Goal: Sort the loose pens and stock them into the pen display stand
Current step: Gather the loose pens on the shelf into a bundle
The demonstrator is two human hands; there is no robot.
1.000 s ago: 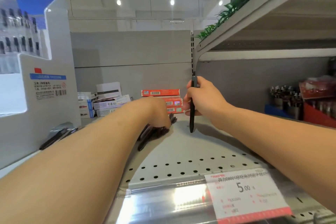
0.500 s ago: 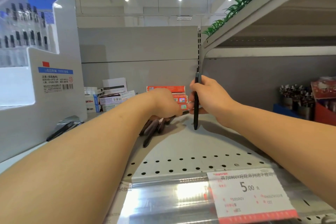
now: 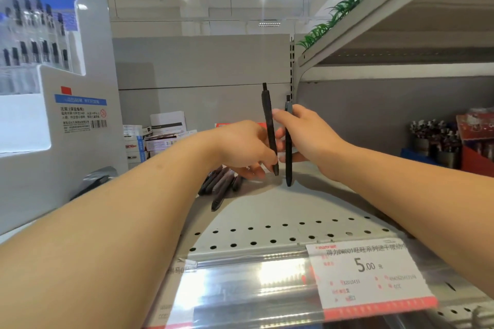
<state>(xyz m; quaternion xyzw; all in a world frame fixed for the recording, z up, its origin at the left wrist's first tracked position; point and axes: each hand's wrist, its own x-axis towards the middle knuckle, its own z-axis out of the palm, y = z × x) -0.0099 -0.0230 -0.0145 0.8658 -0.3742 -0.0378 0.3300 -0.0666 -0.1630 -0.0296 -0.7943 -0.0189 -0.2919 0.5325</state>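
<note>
Two pens are up off the shelf (image 3: 267,211), both held near vertical, tips down, side by side and almost parallel. Left hand (image 3: 240,147) pinches the black pen (image 3: 268,125) low on its barrel, fingers curled round it. Right hand (image 3: 307,133) grips the dark grey pen (image 3: 288,157) at mid-barrel, its tip just above the shelf. Fingers of the two hands nearly touch.

Loose pens (image 3: 220,184) lie in a small heap on the shelf, just below and left of the left hand, long axes running roughly away from the viewer. Left hand is the nearer to them. Pen display stand (image 3: 66,115) stands well apart on the far left, rows of pens upright in it.

Judgement: bunching in progress; black pen probably passes to the right hand.
</note>
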